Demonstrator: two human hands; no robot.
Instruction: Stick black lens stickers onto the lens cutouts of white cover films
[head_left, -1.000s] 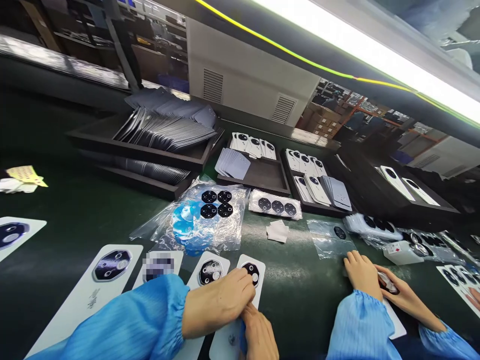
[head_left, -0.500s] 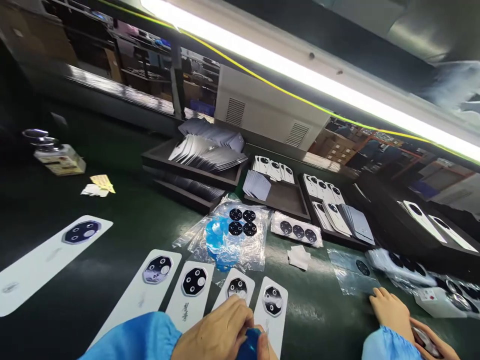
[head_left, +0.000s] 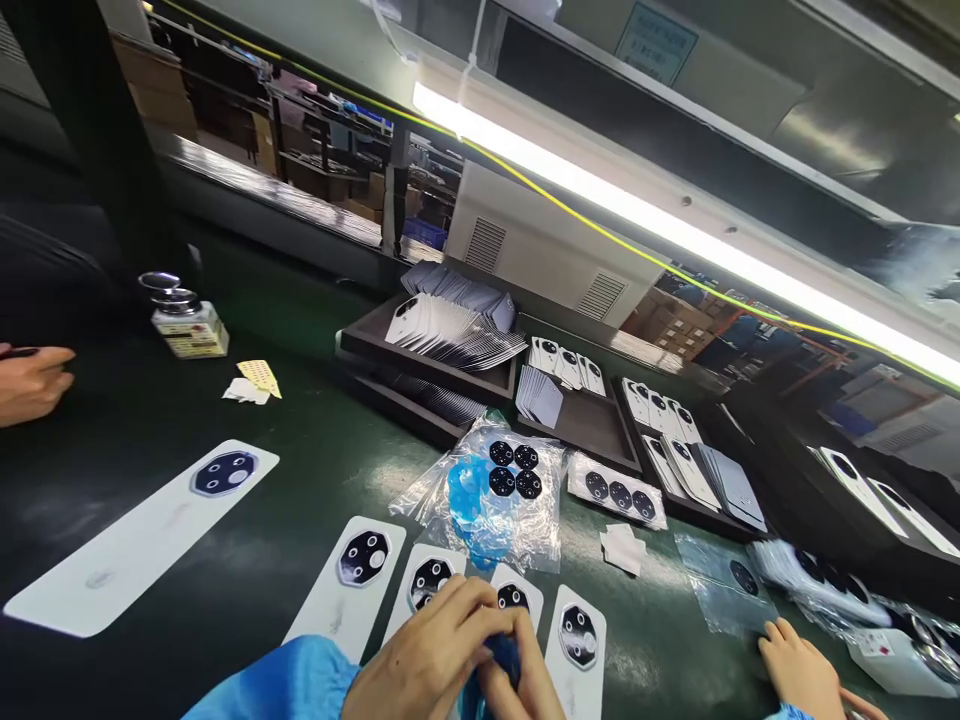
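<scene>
My left hand (head_left: 427, 655), in a blue sleeve, and my right hand (head_left: 534, 685) meet at the bottom edge. Both pinch a small piece of blue film (head_left: 501, 652) between the fingers. Just beyond them, white phone back covers with dark octagonal camera rings lie side by side on the green mat: one at the left (head_left: 352, 590), one beside it (head_left: 424, 588), one partly behind my fingers (head_left: 514, 598) and one at the right (head_left: 577, 640). The lower parts of the covers are hidden by my hands.
A clear bag of black octagonal lenses and blue films (head_left: 495, 490) lies behind the covers. Dark trays of covers (head_left: 442, 350) stand further back. Another cover (head_left: 142, 535) and a bottle (head_left: 184, 322) are at the left. Other people's hands show far left (head_left: 30, 380) and lower right (head_left: 802, 672).
My left hand has left the cover's camera ring and joined the right hand on the blue film. The view has swung left and up, bringing a person's hand into sight at the left.
</scene>
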